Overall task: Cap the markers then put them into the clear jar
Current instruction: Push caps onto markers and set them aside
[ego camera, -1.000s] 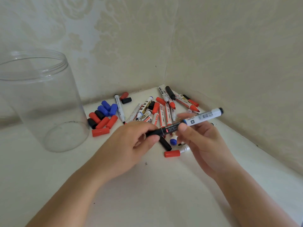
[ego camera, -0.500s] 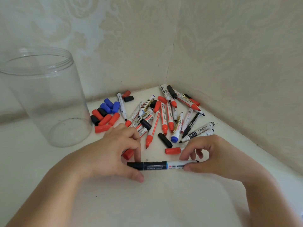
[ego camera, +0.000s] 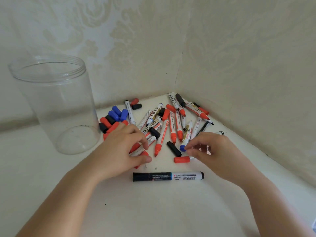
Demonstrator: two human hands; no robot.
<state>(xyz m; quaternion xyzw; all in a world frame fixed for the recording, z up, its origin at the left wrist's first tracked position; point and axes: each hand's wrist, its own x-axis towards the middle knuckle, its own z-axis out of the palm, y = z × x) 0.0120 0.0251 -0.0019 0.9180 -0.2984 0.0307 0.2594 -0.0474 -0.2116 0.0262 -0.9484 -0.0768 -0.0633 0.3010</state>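
While both hands reach into the pile | capped black marker (ego camera: pixel 168 176) lies on table (ego camera: pixel 153 211), untouched | left hand (ego camera: pixel 119 151) pinches a red marker (ego camera: pixel 136 147); right hand (ego camera: pixel 215 151) curled, grip cannot be told | clear jar (ego camera: pixel 53 103) upright, left, holding no markers | match cap colour, press on straight.

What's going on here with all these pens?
A person is sorting markers in a corner. One capped black marker lies by itself on the surface, near the person. Both hands reach into the pile: the left hand has its fingers on a red marker, and the right hand reaches at a blue-tipped marker. Loose caps lie beside the clear jar, which holds nothing yet.
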